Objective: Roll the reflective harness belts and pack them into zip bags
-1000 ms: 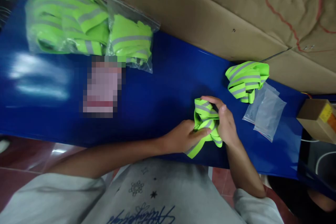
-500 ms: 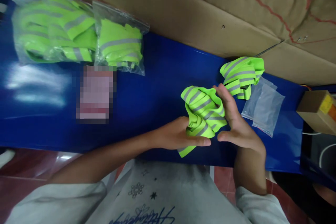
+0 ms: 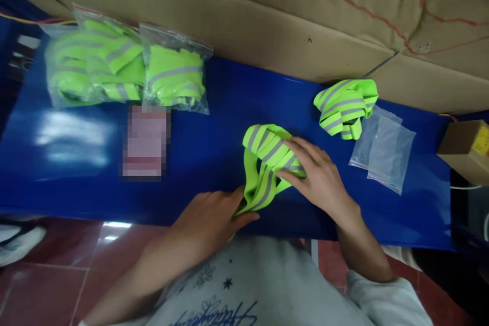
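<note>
A neon-green strap with grey reflective stripes [image 3: 267, 163] lies loosely bunched on the blue table [image 3: 214, 158] near its front edge. My left hand [image 3: 208, 219] pinches the strap's lower end at the table's edge. My right hand [image 3: 315, 175] lies flat on the strap's right side, fingers stretched out and pressing it down. A second bundled reflective strap [image 3: 346, 104] rests apart, at the back right.
Two clear empty bags [image 3: 384, 153] lie right of my right hand. Bagged green straps [image 3: 126, 69] are stacked at the back left. A pixelated card [image 3: 147, 140] sits in the middle left. Cardboard [image 3: 305, 15] lines the back; a small box [image 3: 466, 150] stands far right.
The strap has been spread out from a tight wad. My left hand pulled its end back toward the table edge. My right hand flattened onto it.
</note>
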Available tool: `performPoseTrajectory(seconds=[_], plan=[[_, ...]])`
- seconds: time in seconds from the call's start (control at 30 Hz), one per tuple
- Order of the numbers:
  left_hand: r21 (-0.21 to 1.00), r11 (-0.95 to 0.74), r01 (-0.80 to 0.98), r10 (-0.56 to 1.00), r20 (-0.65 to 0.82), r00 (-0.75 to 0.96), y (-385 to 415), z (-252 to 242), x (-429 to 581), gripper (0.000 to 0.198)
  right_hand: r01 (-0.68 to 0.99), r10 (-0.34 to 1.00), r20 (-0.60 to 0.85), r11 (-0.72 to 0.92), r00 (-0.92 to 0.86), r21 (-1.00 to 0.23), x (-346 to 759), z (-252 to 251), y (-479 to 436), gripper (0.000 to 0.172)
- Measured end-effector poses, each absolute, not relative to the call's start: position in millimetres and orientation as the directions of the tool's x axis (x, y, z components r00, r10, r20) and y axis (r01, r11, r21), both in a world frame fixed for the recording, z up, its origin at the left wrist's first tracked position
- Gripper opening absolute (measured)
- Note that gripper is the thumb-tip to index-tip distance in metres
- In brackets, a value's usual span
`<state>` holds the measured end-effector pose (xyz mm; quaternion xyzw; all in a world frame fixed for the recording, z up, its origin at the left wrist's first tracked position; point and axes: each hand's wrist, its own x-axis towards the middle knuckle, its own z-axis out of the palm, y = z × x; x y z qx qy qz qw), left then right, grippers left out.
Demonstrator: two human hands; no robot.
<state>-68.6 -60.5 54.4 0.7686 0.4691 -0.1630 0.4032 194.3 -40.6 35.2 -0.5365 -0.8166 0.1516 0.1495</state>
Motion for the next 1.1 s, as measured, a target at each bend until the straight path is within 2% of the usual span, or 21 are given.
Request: performPoseTrajectory(seconds=[0.1,0.17,0.23,0.3,0.33,0.37,0.4,0.47,0.53,0.63,0.7,0.77,0.87,0.9,0.97,1.03,1.1], plan=[[0.332,-0.279,0.901,0.613,-0.661,0.433,-77,60,-82,0.045,0.858,0.958,0.162,0.283,-0.235,-0.428,191,32,-41,0.039],[0.311,-0.332,0.891,0.679,-0.576,0.454,-85,66,-90,0.044,0.888,0.951,0.229,0.281,-0.208,-0.363,188,33,-44,0.037],[0.290,-0.364,0.885,0.823,-0.344,0.451,-86,74,-92,0.047,0.893,0.935,0.219,0.337,-0.279,-0.300,182,35,-49,0.047],[0.292,-0.383,0.877,0.911,-0.042,0.411,-75,79,-84,0.041,0.877,0.927,0.150,0.375,-0.345,-0.301,175,36,-55,0.057],[0.309,-0.409,0.858,0.910,0.074,0.407,-64,78,-77,0.033,0.867,0.930,0.120,0.368,-0.348,-0.337,173,36,-57,0.057],[0.348,-0.504,0.790,0.863,0.170,0.475,-51,75,-68,0.025,0.850,0.940,0.101,0.339,-0.327,-0.404,172,34,-57,0.052],[0.352,-0.623,0.698,0.780,0.221,0.585,-35,70,-60,0.028,0.813,0.953,0.078,0.290,-0.292,-0.504,173,33,-56,0.046],[0.345,-0.758,0.554,0.637,0.209,0.742,-4,54,-45,0.042,0.643,0.974,0.003,0.151,-0.226,-0.751,180,29,-49,0.036],[0.429,-0.758,0.491,0.621,0.247,0.744,22,38,-39,0.049,0.374,0.973,-0.116,-0.035,-0.197,-0.927,192,27,-39,0.037],[0.570,-0.654,0.498,0.696,0.194,0.692,39,21,-42,0.064,0.066,0.941,-0.270,-0.262,-0.205,-0.963,205,25,-29,0.044],[0.602,-0.645,0.472,0.677,0.163,0.718,39,15,-47,0.070,0.004,0.926,-0.322,-0.327,-0.195,-0.945,208,23,-26,0.041],[0.602,-0.669,0.436,0.639,0.167,0.751,35,12,-51,0.065,0.013,0.921,-0.343,-0.346,-0.185,-0.938,207,20,-25,0.036],[0.624,-0.653,0.429,0.668,0.209,0.714,30,12,-53,0.040,0.147,0.939,-0.310,-0.289,-0.151,-0.946,205,17,-24,0.039],[0.644,-0.629,0.435,0.695,0.216,0.686,29,13,-53,0.034,0.221,0.959,-0.255,-0.224,-0.123,-0.949,205,18,-24,0.043],[0.699,-0.562,0.443,0.754,0.213,0.621,28,16,-53,0.034,0.378,0.995,-0.050,-0.013,-0.089,-0.926,205,23,-26,0.053],[0.768,-0.484,0.420,0.806,0.204,0.555,27,19,-52,0.037,0.511,0.971,0.187,0.238,-0.150,-0.826,204,32,-29,0.062],[0.846,-0.415,0.336,0.832,0.202,0.517,26,23,-52,0.036,0.608,0.903,0.299,0.428,-0.307,-0.669,200,40,-34,0.067]])
